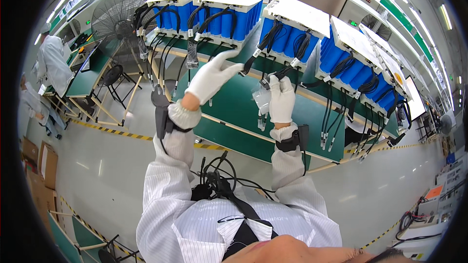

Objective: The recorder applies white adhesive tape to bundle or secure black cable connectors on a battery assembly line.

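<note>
Both my hands wear white gloves and are raised over the front of a row of blue battery packs. My left hand (210, 79) has its fingers stretched out and apart. Its fingertips are beside the end of a black cable bundle (254, 57) with a white label, and I cannot tell if they touch it. My right hand (282, 101) is closed at the end of a black cable (282, 73) hanging from the middle battery pack (287, 40). A clear plastic bag (262, 99) hangs beside that hand, partly hidden by it.
More battery packs (225, 23) with white tops and dangling cables stand along the green workbench (234, 104). A large fan (117, 17) is at the far left, near people in white coats (53, 58). Cardboard boxes (48, 165) lie at the left edge.
</note>
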Demonstrator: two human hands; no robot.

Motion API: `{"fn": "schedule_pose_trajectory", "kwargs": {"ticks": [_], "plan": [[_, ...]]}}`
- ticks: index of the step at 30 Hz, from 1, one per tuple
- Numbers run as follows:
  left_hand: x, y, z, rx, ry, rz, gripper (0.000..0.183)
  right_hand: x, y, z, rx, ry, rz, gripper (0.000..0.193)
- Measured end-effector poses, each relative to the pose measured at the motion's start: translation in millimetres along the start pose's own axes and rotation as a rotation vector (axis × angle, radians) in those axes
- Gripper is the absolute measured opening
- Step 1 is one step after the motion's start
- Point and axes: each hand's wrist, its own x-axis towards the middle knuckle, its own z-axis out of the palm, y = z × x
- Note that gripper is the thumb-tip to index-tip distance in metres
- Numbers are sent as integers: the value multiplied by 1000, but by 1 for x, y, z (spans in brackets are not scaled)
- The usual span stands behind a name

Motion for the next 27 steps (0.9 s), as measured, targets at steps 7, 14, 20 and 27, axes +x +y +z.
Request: {"fn": "schedule_pose_trajectory", "kwargs": {"ticks": [7,14,20,27], "plan": [[30,23,14,164,-287,193,26,3,-2,1,-409,83,15,31],[37,34,30,298,-319,365,19,3,6,1,-241,28,-60,30],[46,24,19,483,-298,625,19,3,-30,21,23,-114,112,20],[8,25,-4,656,134,777,33,9,-40,26,28,-61,241,20]]}}
